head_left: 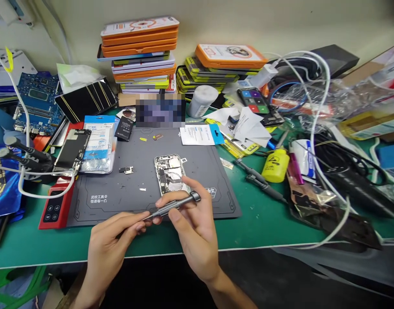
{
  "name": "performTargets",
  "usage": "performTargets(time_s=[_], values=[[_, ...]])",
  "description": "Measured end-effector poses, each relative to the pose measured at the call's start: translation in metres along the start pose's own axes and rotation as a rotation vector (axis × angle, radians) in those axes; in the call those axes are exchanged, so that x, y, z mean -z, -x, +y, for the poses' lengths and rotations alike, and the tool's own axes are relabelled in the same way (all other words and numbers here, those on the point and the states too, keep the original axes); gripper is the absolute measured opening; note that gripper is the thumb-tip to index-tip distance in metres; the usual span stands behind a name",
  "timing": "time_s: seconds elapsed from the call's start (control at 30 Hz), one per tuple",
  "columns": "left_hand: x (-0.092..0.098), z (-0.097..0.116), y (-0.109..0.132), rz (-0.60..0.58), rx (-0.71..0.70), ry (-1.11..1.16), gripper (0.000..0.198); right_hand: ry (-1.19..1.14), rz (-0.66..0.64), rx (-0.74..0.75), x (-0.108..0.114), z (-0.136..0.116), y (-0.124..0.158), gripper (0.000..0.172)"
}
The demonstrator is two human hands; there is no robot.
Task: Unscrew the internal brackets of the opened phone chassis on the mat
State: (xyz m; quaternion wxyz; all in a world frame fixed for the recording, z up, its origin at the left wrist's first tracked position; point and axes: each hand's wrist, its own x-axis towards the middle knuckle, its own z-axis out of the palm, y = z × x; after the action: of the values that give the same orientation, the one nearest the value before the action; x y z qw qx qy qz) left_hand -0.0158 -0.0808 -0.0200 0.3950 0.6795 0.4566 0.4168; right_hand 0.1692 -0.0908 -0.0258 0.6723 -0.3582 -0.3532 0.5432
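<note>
A grey precision screwdriver (171,207) is held level between my two hands, above the front edge of the mat. My right hand (197,227) grips its handle, the index finger raised toward the cap end. At the thin tip end, the fingers of my left hand (115,236) are pinched together; anything small between them is hidden. Just beyond lies an opened phone body (171,171), its insides exposed and its lower end partly covered by my right hand. A small phone part (126,170) rests on the dark work mat (103,184) to the left.
Left of the mat stand a red device (55,210) and a phone screen (73,148). A black battery (124,128) lies at the mat's back. To the right are another screwdriver (259,178), a yellow bottle (275,165) and looping white cables. Stacked orange cases (140,38) line the wall.
</note>
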Motion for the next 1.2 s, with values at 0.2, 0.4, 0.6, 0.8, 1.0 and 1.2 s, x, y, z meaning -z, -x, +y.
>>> performTargets(time_s=[0.2,0.4,0.6,0.8,1.0,1.2], values=[[0.0007,0.0027,-0.0029,0.011,-0.024,0.052,0.026,0.010,-0.007,0.015,0.0001,-0.0020,0.0004,0.040],[0.0004,0.0078,-0.0075,-0.003,-0.036,0.116,0.028,0.018,-0.021,-0.014,0.0011,-0.0044,-0.0011,0.039],[0.0007,0.0071,-0.0067,-0.001,-0.049,0.118,0.026,-0.015,-0.053,-0.065,0.0037,-0.0033,-0.0012,0.039],[-0.0002,0.0059,-0.0064,-0.019,-0.046,0.144,0.031,-0.022,-0.054,-0.130,0.0074,-0.0047,-0.0035,0.038],[-0.0008,0.0051,-0.0025,-0.027,-0.026,0.162,0.029,0.003,-0.031,-0.125,0.0065,-0.0059,-0.0025,0.039],[-0.0024,0.0054,-0.0002,-0.014,-0.007,0.125,0.022,0.052,-0.022,-0.133,0.0087,-0.0072,0.0011,0.039]])
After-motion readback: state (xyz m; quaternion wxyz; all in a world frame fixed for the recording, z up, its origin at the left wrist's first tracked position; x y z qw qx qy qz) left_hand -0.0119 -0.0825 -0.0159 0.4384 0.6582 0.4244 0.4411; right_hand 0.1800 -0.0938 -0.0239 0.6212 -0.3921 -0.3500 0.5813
